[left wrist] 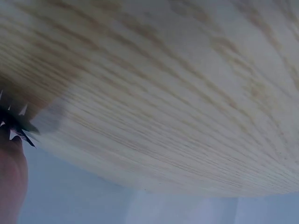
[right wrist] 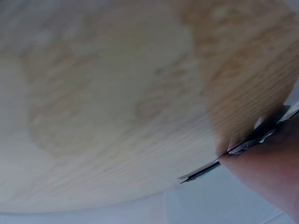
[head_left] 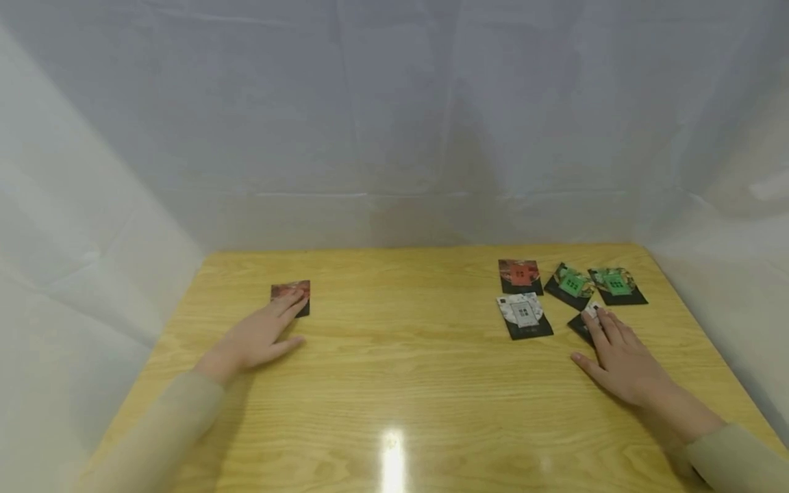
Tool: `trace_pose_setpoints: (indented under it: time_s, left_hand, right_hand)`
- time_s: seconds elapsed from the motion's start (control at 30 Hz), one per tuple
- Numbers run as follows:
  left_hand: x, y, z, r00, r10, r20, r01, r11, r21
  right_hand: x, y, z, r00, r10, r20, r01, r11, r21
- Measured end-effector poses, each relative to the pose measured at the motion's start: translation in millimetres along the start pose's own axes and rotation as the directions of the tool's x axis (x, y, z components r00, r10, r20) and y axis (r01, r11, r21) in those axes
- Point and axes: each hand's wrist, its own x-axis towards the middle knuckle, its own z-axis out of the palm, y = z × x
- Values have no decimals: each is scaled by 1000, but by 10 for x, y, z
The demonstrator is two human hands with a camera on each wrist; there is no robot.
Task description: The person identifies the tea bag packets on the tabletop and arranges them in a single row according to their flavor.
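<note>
My left hand (head_left: 261, 337) lies with straight fingers over a small flat red-and-black packet (head_left: 298, 285) on the left of the table. The fingers hide much of that packet. On the right, my right hand (head_left: 625, 366) rests its extended fingers on a white-and-black packet (head_left: 578, 324), covering its right part. Just beyond these fingertips lie two green-and-black packets, one tilted (head_left: 572, 283) and one at the far right (head_left: 618, 285). In the right wrist view, dark packet edges (right wrist: 201, 173) show beside the hand, low over the wood.
Left of the green packets lies another red-and-black packet (head_left: 520, 275), with a second white-and-black packet (head_left: 524, 315) right in front of it. The wooden table (head_left: 394, 370) is bordered by pale sheeting (head_left: 394, 137) at the back and both sides.
</note>
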Motion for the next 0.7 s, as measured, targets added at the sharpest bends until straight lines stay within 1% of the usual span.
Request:
trace_pose_setpoints:
  time_s: [0.17, 0.33, 0.5, 0.7]
  left_hand:
    - [-15, -45, 4, 1000, 10, -10, -10, 1000, 10]
    - [-78, -82, 25, 1000, 24, -17, -23, 999, 28]
    - [-132, -115, 53, 999, 20, -37, -19, 999, 26]
    - [-173, -151, 42, 999, 0, -49, 2, 999, 32]
  right_hand:
    - [-1, -1, 12, 1000, 2, 1, -2, 1000, -2]
    - [0, 8, 18, 1000, 3, 3, -3, 1000, -2]
    - [-2, 15, 14, 1000, 9, 12, -9, 1000, 9]
    - [-10, 3, -1, 1000, 9, 12, -9, 1000, 12]
